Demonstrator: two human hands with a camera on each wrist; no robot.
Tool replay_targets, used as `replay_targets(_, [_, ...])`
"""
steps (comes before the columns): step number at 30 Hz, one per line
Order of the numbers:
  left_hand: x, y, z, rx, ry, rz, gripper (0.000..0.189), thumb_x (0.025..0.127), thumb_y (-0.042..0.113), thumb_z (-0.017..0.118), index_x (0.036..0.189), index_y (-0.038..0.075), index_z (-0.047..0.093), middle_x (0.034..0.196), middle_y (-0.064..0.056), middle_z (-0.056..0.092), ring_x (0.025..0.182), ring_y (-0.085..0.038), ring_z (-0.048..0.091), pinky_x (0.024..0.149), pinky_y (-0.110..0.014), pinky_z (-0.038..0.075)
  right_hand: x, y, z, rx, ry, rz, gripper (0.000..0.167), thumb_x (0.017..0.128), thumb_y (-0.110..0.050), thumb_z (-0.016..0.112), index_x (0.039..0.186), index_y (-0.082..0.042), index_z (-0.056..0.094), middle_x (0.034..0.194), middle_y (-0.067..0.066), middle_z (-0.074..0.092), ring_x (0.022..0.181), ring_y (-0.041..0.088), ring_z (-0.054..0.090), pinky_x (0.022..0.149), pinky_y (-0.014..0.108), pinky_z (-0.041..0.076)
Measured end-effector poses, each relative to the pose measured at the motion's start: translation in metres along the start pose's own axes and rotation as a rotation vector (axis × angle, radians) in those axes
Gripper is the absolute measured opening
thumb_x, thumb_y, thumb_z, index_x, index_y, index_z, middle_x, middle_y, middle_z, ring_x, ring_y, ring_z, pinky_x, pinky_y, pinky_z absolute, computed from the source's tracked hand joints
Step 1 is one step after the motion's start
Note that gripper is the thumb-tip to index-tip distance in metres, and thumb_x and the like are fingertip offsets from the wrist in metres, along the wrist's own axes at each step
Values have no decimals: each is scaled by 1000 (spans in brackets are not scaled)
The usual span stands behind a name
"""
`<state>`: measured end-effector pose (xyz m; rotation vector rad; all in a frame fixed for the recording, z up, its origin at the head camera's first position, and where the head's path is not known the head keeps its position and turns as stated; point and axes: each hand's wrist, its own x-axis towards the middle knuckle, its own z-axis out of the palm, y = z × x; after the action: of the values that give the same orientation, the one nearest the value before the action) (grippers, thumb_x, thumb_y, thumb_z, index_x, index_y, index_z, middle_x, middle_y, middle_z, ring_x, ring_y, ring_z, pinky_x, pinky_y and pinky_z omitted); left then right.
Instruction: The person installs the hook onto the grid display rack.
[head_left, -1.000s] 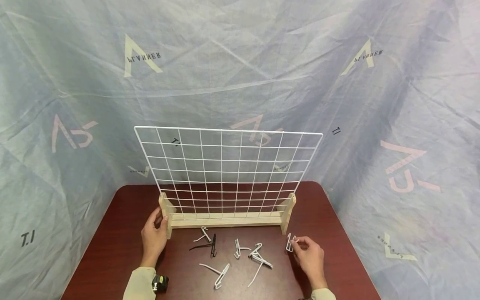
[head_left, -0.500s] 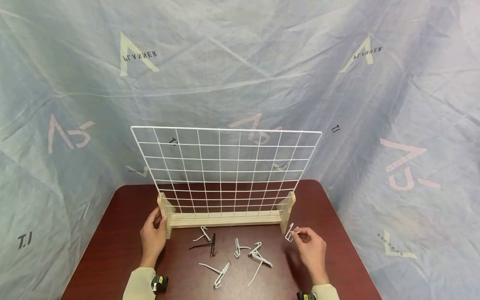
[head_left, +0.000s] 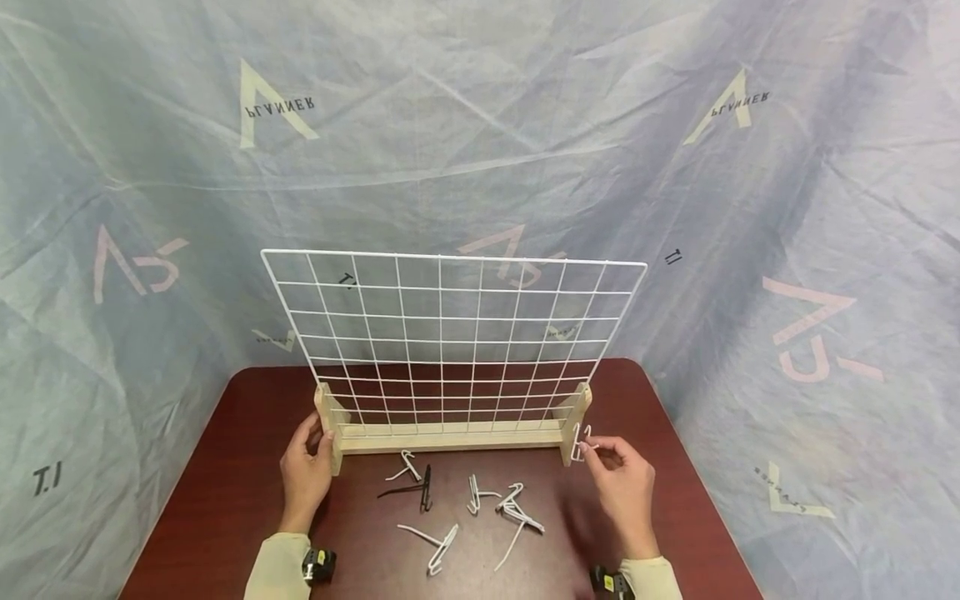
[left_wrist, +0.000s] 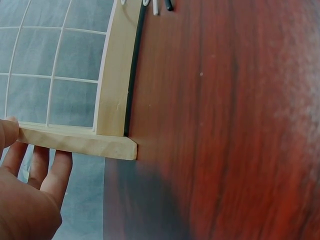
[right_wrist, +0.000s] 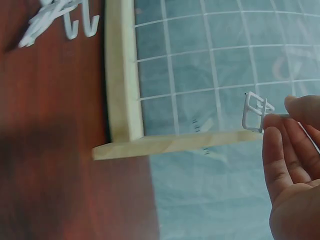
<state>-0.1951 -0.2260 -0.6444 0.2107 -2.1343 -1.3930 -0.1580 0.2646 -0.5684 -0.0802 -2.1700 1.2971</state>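
A white wire grid panel (head_left: pixel 450 257) stands upright in a pale wooden stand (head_left: pixel 450 441). My left hand (head_left: pixel 306 471) grips the stand's left end piece; in the left wrist view the thumb lies on one side of that wood (left_wrist: pixel 80 142) and the fingers on the other. To the right of the stand, my right hand (head_left: pixel 626 492) pinches a white wire hook (right_wrist: pixel 245 114) between thumb and fingers. The hook's twin-pronged end points up, close in front of the right end piece (head_left: pixel 576 421), and overlaps it in the head view.
On the dark red table (head_left: pixel 202 492), in front of the stand, lie several loose white hooks (head_left: pixel 444 550) and one black hook (head_left: pixel 427 489). Two white ones overlap at the centre right. A grey printed cloth (head_left: pixel 450 150) hangs behind and at both sides.
My right hand has moved away from me, bringing the white hook up beside the stand's right end and turning it. The left hand stays on the left end piece.
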Motion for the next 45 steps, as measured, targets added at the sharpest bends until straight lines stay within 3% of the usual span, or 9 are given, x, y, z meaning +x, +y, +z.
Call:
replay_targets(8, [0,0,3,-1,-2,2,44,102,5,69,146,10,63,131,-20,71,106,3,60,75,-1,46,10,-31,3,78,68,-37,14,83,6,87,90,-3,79,91,13,81,76,-4,72,70,9,55])
replay_targets(14, [1,2,6,-3,-2,8,43,102,6,70,145,10,64,131,-19,72,106,3,61,75,0,46,19,-65,-1,127,76,-98,10,83,11,83,90,7,76,91,22,79,77,-4,73,72,10,57])
replay_targets(18, [1,1,6,-5,1,12,43,102,7,70,145,10,64,130,-20,72,106,0,62,76,0,46,25,-76,-1,153,79,-119,10,85,10,82,92,8,76,92,23,79,78,-4,74,73,11,57])
replay_targets(27, [-7,-2,-3,-1,4,8,43,101,2,69,144,7,64,129,-22,71,104,16,56,74,0,46,26,-83,3,191,74,-131,9,85,11,81,92,9,76,94,24,79,81,-5,74,74,12,58])
replay_targets(35, [-1,-3,-1,17,3,35,44,101,4,70,144,10,64,130,-20,72,104,13,57,74,-1,46,38,-81,7,220,87,-154,9,86,10,81,92,10,76,97,26,78,85,-4,74,77,12,58])
replay_targets(41, [0,-1,-2,-19,9,60,45,100,0,70,143,7,65,128,-23,72,105,18,57,76,0,47,46,-77,13,245,80,-165,8,86,10,81,91,11,75,97,27,77,87,-2,74,78,13,59])
replay_targets(45, [0,-2,-2,-25,9,48,44,99,0,71,143,6,65,128,-23,72,105,18,58,77,0,47,50,-76,18,230,91,-168,8,85,11,81,90,11,75,95,25,78,85,-4,74,76,13,59])
